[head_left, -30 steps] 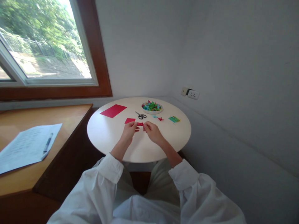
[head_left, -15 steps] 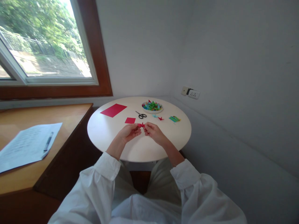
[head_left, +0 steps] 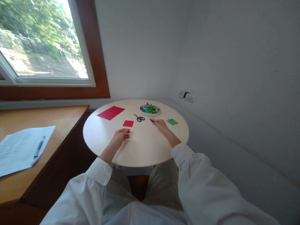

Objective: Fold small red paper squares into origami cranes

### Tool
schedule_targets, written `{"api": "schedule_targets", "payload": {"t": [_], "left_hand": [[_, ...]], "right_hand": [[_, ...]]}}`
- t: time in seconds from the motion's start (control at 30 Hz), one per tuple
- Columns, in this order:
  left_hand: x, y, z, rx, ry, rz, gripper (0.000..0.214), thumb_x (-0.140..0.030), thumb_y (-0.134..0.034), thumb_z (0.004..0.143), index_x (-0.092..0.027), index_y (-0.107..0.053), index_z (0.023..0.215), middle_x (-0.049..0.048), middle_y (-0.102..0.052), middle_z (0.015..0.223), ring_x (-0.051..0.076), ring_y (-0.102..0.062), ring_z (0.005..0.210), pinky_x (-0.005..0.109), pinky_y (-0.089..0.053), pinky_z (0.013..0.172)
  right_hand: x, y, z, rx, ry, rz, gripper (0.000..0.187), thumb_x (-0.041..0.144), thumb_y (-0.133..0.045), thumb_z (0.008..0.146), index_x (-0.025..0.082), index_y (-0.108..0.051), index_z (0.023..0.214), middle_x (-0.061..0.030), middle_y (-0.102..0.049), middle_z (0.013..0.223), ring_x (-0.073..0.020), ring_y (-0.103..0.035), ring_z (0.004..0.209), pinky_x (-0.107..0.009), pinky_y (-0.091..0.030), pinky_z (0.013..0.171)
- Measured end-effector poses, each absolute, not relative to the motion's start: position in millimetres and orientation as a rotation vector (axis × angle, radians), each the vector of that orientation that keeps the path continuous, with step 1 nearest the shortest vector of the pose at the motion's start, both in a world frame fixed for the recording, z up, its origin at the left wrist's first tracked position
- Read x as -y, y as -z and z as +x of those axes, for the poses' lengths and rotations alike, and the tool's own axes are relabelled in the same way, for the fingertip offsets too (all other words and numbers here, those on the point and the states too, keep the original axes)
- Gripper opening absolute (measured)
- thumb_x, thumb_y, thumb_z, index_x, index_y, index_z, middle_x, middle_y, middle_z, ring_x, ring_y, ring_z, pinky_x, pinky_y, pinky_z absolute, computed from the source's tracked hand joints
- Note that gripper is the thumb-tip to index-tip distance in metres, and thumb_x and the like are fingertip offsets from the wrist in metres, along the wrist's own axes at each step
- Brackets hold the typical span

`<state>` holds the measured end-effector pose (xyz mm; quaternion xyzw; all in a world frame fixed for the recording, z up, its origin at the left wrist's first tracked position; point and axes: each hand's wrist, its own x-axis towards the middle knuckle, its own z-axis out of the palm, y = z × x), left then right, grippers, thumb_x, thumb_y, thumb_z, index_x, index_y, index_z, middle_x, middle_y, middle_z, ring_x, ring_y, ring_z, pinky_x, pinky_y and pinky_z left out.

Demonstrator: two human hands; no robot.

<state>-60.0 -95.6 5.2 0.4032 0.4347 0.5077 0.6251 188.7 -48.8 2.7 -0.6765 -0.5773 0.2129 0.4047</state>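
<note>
My right hand (head_left: pixel 160 125) reaches forward over the round white table (head_left: pixel 140 150) and pinches a small red folded paper piece (head_left: pixel 152 120) close to the white bowl (head_left: pixel 150 110) of colourful folded papers. My left hand (head_left: pixel 121 136) rests on the table with fingers loosely curled and holds nothing; it lies just below a small red paper square (head_left: pixel 128 123). Black scissors (head_left: pixel 139 117) lie between the square and the bowl.
A large red sheet (head_left: pixel 110 112) lies at the table's far left. Green and yellow paper bits (head_left: pixel 172 122) sit right of my right hand. A wooden desk (head_left: pixel 37 125) on the left carries white papers (head_left: pixel 18 148) and a pen (head_left: pixel 38 147). A wall socket (head_left: pixel 189 97) is behind.
My hands have parted. The right hand has carried the red folded piece forward toward the bowl, and the left hand has let go and dropped onto the table.
</note>
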Motion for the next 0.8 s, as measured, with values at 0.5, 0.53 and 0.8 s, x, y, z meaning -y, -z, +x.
{"api": "schedule_targets", "payload": {"t": [0.5, 0.53, 0.8], "left_hand": [[100.2, 9.0, -73.9, -0.986, -1.249, 0.837, 0.004, -0.010, -0.060, 0.069, -0.011, -0.060, 0.064, 0.0056, -0.062, 0.069, 0.011, -0.060, 0.064, 0.024, -0.051, 0.069], [99.5, 10.0, -74.0, -0.985, -1.250, 0.837, 0.004, -0.010, -0.059, 0.069, -0.011, -0.060, 0.065, 0.0057, -0.062, 0.069, 0.010, -0.060, 0.064, 0.024, -0.051, 0.069], [98.7, 12.1, -74.5, -1.012, -1.241, 0.921, 0.003, -0.012, -0.059, 0.068, -0.011, -0.060, 0.066, 0.0071, -0.063, 0.072, 0.012, -0.061, 0.066, 0.025, -0.051, 0.071]], "right_hand": [[11.5, 15.3, 202.1, 1.366, -0.281, -2.361, 0.040, 0.036, -0.039, 0.085, 0.015, -0.059, 0.113, -0.0177, -0.055, 0.120, -0.0333, -0.043, 0.118, -0.046, -0.032, 0.092], [11.5, 15.9, 201.5, 1.375, -0.270, -2.372, 0.041, 0.036, -0.039, 0.085, 0.014, -0.058, 0.113, -0.0179, -0.055, 0.121, -0.0335, -0.043, 0.119, -0.046, -0.032, 0.093], [15.9, 5.4, 206.2, 1.473, -0.251, -2.408, 0.048, 0.042, -0.034, 0.087, 0.010, -0.058, 0.114, -0.0202, -0.055, 0.122, -0.0337, -0.045, 0.117, -0.044, -0.033, 0.091]]}}
